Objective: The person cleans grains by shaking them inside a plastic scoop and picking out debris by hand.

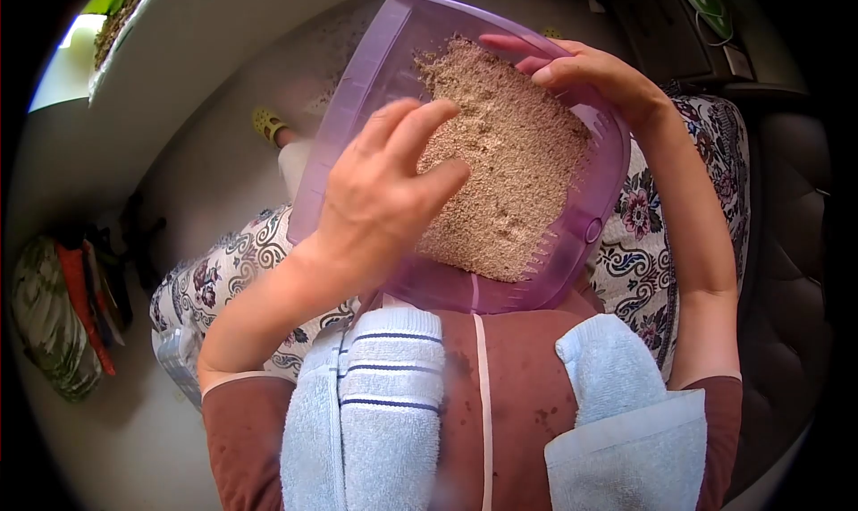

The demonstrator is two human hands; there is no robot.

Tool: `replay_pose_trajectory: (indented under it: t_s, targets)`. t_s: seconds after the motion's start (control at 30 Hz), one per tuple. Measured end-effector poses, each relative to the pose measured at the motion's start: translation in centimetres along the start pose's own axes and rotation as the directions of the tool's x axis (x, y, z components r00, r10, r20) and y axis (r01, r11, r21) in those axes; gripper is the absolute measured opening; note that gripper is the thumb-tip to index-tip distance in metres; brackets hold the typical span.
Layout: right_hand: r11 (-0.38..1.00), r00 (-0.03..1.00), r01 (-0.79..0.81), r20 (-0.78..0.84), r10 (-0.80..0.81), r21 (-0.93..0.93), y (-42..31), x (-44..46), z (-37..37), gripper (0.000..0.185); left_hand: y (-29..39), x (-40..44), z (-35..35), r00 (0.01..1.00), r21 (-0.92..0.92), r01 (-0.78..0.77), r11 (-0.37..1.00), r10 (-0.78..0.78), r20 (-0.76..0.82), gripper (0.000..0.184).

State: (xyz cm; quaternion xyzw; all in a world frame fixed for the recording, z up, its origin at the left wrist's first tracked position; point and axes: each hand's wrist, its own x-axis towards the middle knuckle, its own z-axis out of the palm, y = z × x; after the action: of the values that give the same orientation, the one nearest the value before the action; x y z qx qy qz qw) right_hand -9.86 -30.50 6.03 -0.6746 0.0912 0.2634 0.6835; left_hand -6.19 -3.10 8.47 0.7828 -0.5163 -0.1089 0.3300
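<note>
A translucent purple plastic winnowing pan (357, 91) rests tilted across my lap. Small tan grain (509, 180) covers much of its floor, with darker bits near the far edge. My right hand (590, 77) grips the pan's far right rim, its thumb inside and over the grain. Above the grain's left side is my left hand (393, 167), with fingers bent and spread apart and nothing visible between them. Whether its fingertips touch the grain I cannot tell.
A patterned cloth (639, 216) covers my lap, and a light blue towel (389, 413) hangs over my chest. A yellow clog (266, 125) shows on the floor at left. Bags (58, 314) lie at far left; a dark padded seat (786, 270) is at right.
</note>
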Motion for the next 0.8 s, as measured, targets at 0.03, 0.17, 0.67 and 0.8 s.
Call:
replay_pose_trajectory:
  t_s: [0.03, 0.17, 0.67, 0.8]
  targets:
    - [1.0, 1.0, -0.006, 0.004, 0.006, -0.004, 0.0, 0.0, 0.0, 0.071, 0.1, 0.2, 0.1, 0.99, 0.201, -0.125, 0.972, 0.137, -0.045, 0.013]
    - [1.0, 1.0, 0.01, 0.002, -0.01, -0.013, 1.1, 0.3, -1.2, 0.072, -1.1, 0.3, -3.2, 0.944, 0.132, -0.128, 0.983, 0.161, -0.289, 0.018]
    - [0.978, 0.982, 0.065, -0.187, -0.028, 0.199, 2.3, -0.1, -3.8, 0.068, -5.0, -2.7, 5.1, 0.714, -0.932, -0.119, -0.343, -0.682, 0.16, 0.062]
    - [0.958, 0.902, 0.25, -0.392, -0.179, 0.14, 1.4, 1.9, -0.3, 0.07, -10.0, 0.6, 5.6, 0.541, -0.944, -0.245, -0.221, -0.839, 0.056, 0.055]
